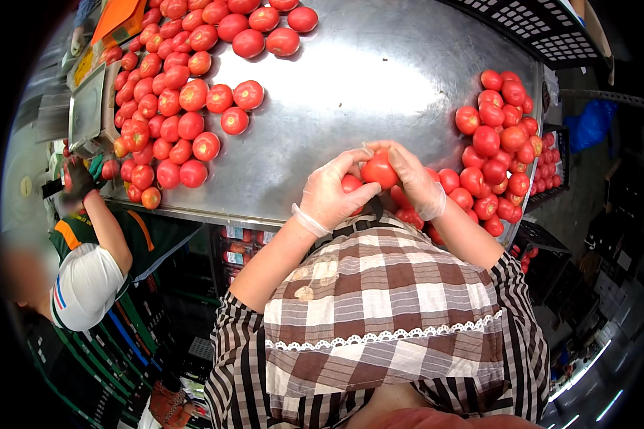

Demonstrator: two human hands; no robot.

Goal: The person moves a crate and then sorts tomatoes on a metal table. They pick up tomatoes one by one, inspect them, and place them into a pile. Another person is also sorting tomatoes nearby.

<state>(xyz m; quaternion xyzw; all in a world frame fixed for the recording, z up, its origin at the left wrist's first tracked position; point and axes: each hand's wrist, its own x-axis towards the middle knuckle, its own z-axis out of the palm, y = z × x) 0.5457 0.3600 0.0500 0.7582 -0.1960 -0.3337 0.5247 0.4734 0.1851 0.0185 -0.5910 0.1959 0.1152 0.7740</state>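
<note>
A red tomato (380,170) sits between my two hands, just above the near edge of the steel table. My right hand (417,181), in a clear thin glove, has its fingers wrapped around this tomato. My left hand (333,189), gloved the same way, curls over a second tomato (350,184), and its fingertips reach toward the first one. More tomatoes (409,216) show below my right wrist, partly hidden by my arm and the checked apron (375,289).
Tomatoes (485,140) are heaped on the table's right side, and many more (163,128) spread over its left. A black crate (547,32) stands at the far right corner. At left, a co-worker (88,273) handles something beside a scale (88,107). Packed tomatoes (236,246) sit beneath the table.
</note>
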